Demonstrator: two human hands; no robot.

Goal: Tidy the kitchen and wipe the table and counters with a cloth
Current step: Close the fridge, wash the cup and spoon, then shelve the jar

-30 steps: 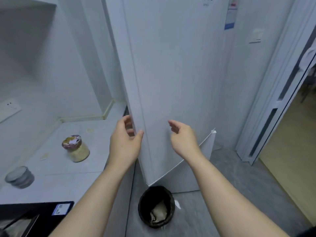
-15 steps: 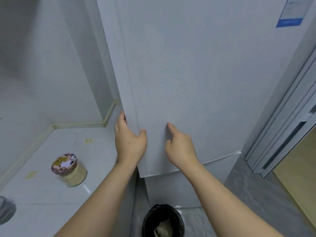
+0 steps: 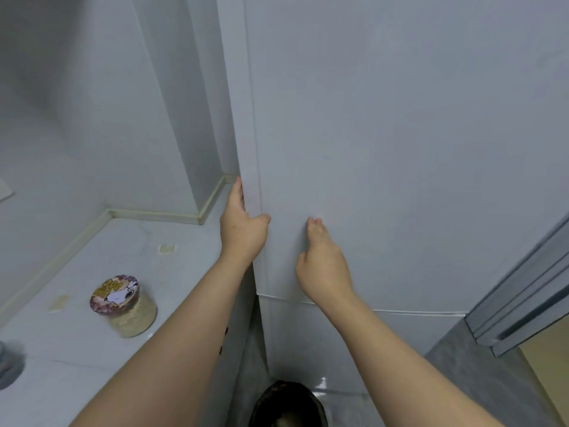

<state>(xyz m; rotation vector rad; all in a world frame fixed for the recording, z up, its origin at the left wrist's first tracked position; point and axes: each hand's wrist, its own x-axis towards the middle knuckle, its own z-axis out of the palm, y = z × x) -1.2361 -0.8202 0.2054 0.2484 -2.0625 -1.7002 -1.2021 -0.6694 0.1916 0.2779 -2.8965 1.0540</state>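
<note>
A tall white fridge [image 3: 385, 134] fills the middle and right of the view. My left hand [image 3: 243, 229] grips the left edge of its upper door, fingers behind the edge and thumb on the front. My right hand [image 3: 323, 263] lies against the door's front face just above the seam with the lower door, fingertips touching the surface and nothing held. No cloth is in sight.
A white counter [image 3: 92, 349] runs along the left, bearing a jar [image 3: 124, 306] with a cartoon lid and a grey object [image 3: 7, 362] at the left edge. A black bin [image 3: 286, 405] stands on the floor below the fridge. A sliding door frame [image 3: 523, 288] is at right.
I have moved closer to the fridge. The upper door, ajar a second ago, now sits nearly flush, with my left hand holding its edge and my right hand pressed on its front.
</note>
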